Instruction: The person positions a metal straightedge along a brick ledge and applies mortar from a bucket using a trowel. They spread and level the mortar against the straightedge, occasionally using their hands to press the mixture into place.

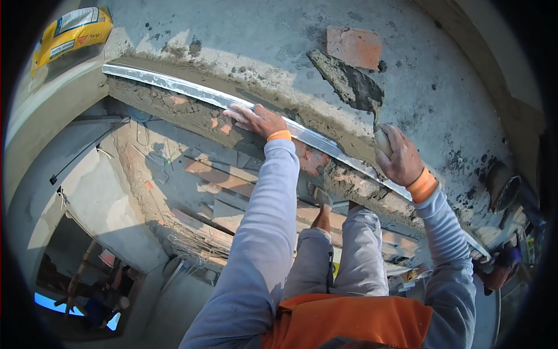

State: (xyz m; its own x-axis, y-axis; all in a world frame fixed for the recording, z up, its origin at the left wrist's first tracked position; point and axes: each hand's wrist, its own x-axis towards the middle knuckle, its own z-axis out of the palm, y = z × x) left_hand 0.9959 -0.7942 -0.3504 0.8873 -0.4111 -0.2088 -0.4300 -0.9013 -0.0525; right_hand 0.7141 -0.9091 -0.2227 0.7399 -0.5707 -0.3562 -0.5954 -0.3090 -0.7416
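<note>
A long metal straightedge [174, 87] lies along the edge of the raised concrete surface, with wet mortar [290, 110] beside it. My left hand [258, 121] grips the straightedge near its middle, fingers stretched across it and thumb on top. In my right hand [401, 158] is the handle of a trowel [351, 82], my fingers wrapped round it. The mortar-coated blade points away from me, over the concrete. Rough mortar and bits of brick show on the front face below the straightedge.
A piece of red brick [354, 47] lies just beyond the trowel. At the far left stands a yellow bag [72, 35]. A round pipe end [507, 192] sticks up at right. Below are planks [218, 174] and rubble. Other people show at lower left and far right.
</note>
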